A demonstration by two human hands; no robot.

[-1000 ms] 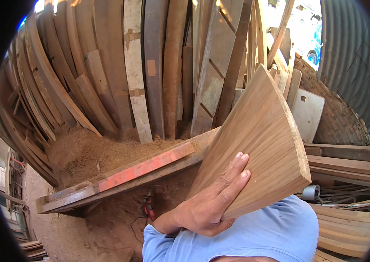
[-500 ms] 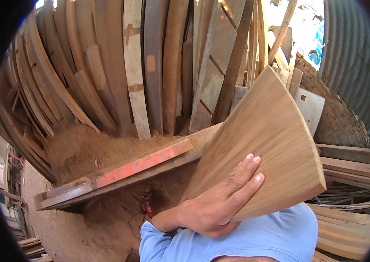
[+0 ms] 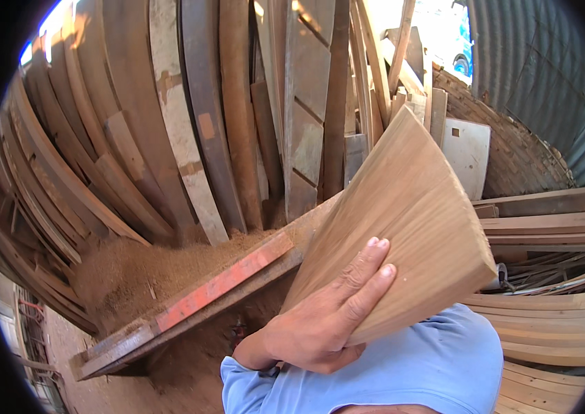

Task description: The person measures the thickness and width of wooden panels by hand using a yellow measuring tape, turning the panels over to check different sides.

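A wide, flat wooden board (image 3: 396,221) is raised in front of my body, tilted with its far corner up and right. My left hand (image 3: 330,310) presses on its face. The fingers lie across the wood and the thumb is at the lower edge, so the hand holds the board. My left forearm comes from the lower left in a light blue sleeve (image 3: 247,383). My right hand does not show; more blue cloth (image 3: 437,352) lies under the board's lower edge.
A beam with a red-painted strip (image 3: 223,283) crosses below, beside a sawdust heap (image 3: 127,276). Tall planks (image 3: 230,124) lean along the back. Stacked boards (image 3: 548,324) lie at right, under a corrugated metal sheet (image 3: 541,76). A small red object (image 3: 238,331) sits on the ground.
The view has turned, so the planks shift left and the beam looks steeper. The board and my left hand appear slightly further left, with the same hold.
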